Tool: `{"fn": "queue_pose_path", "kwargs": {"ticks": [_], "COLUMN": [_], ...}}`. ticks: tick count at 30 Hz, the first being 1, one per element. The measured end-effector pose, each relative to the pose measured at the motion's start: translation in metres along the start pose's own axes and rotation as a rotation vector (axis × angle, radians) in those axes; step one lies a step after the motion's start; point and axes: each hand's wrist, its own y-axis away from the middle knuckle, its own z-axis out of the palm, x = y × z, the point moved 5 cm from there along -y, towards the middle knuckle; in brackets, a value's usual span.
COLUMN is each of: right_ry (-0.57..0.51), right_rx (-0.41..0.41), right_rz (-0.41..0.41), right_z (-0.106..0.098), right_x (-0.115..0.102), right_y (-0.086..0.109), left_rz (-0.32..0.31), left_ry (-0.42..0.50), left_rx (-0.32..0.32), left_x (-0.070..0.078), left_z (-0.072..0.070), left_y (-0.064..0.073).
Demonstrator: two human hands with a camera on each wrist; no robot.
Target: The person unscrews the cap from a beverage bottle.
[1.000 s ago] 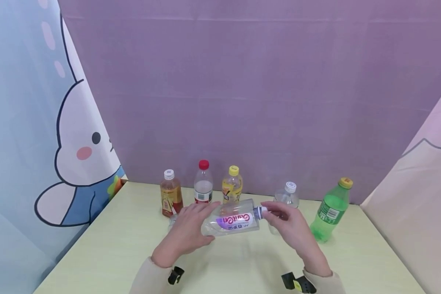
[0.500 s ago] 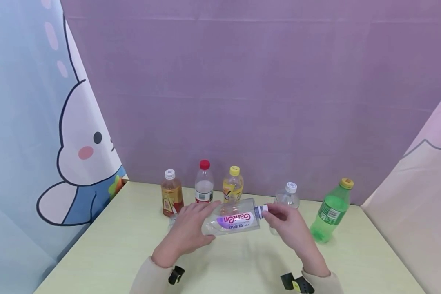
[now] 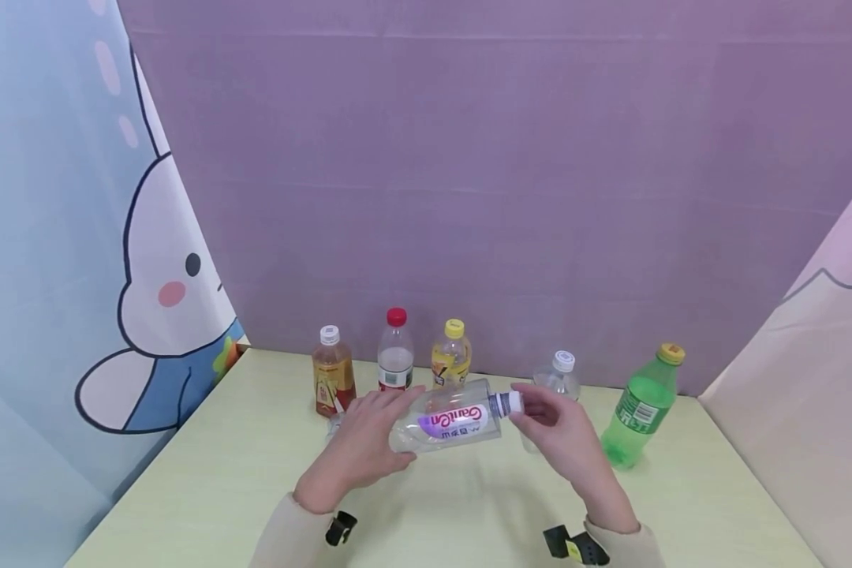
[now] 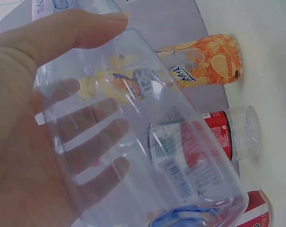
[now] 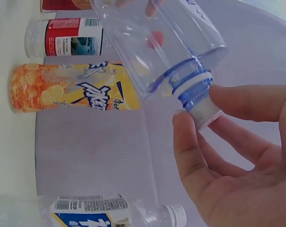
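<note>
A clear plastic bottle (image 3: 454,424) with a pink and purple label lies almost level above the table, its neck toward the right. My left hand (image 3: 365,440) grips it round the base end; through the clear wall in the left wrist view, the fingers (image 4: 93,156) show behind the bottle. At the neck, my right hand (image 3: 566,438) pinches the white cap (image 5: 204,113) between thumb and forefinger. The cap sits at the end of the blue-ringed neck, and the other right fingers bend loosely beneath it.
Along the back of the pale table (image 3: 184,473) stand a brown drink bottle (image 3: 333,375), a red-capped bottle (image 3: 395,356) and a yellow-capped bottle (image 3: 452,353). Behind my right hand is a clear white-capped bottle (image 3: 555,381). A green bottle (image 3: 639,414) stands farther right. A purple curtain (image 3: 497,173) hangs behind.
The neck end of the bottle has tipped slightly upward, with my right fingers still at the cap. My left hand keeps nearly the same place. The standing bottles stay put.
</note>
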Motion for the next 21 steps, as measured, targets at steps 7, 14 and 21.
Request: {"fn": "queue_pose_path", "kwargs": {"ticks": [7,14,21], "right_ry": [0.098,0.178,0.183], "right_rx": [0.069,0.091,0.032], "right_rz": [-0.018,-0.016,0.001], "right_z": [-0.007,-0.008,0.002], "right_x": [0.002,0.009,0.020], "right_y": [-0.001,-0.001,-0.004], "left_rz": [-0.029,-0.032,-0.044], "left_ry": [0.018,0.062,0.088], "left_rx": [0.012,0.024,0.077], "left_x": [-0.005,-0.010,-0.015], "left_z": [-0.002,-0.004,-0.012], "left_y": [0.001,0.000,0.002]}}
